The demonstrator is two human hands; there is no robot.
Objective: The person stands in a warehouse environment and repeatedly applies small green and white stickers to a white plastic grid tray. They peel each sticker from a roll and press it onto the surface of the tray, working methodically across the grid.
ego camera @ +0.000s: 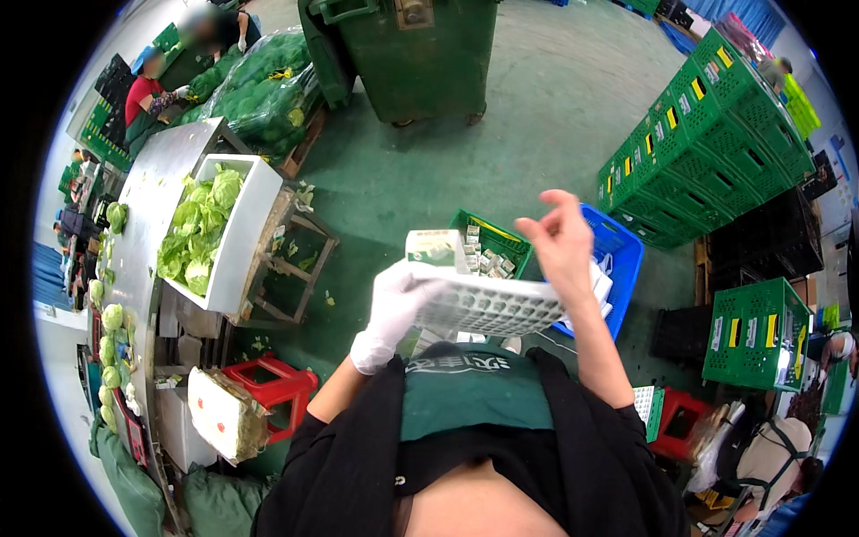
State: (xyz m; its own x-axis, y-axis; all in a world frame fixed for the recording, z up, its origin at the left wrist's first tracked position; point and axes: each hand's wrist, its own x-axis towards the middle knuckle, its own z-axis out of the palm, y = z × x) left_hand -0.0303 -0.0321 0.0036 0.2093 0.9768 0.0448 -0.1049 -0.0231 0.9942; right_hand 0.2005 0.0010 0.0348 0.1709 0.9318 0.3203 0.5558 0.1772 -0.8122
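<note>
My left hand (402,302), in a white glove, grips the left end of a white panel (493,309) with rows of dark holes or marks. Just beyond that hand is a white block (433,247) with green print, possibly a box or a label roll; whether the hand touches it I cannot tell. Bare and slightly blurred, my right hand (564,248) is raised above the panel's right end, thumb and forefinger apart, with nothing visible between them. Behind the panel, a green crate (517,245) holds several small labelled packs (493,262).
A blue basket (624,268) with white items stands at right, near stacked green crates (698,134). At left, a white bin of lettuce (245,221) sits beside a metal table (151,181). Red stools (282,393) flank me. A green wheeled bin (423,60) stands ahead; people work nearby.
</note>
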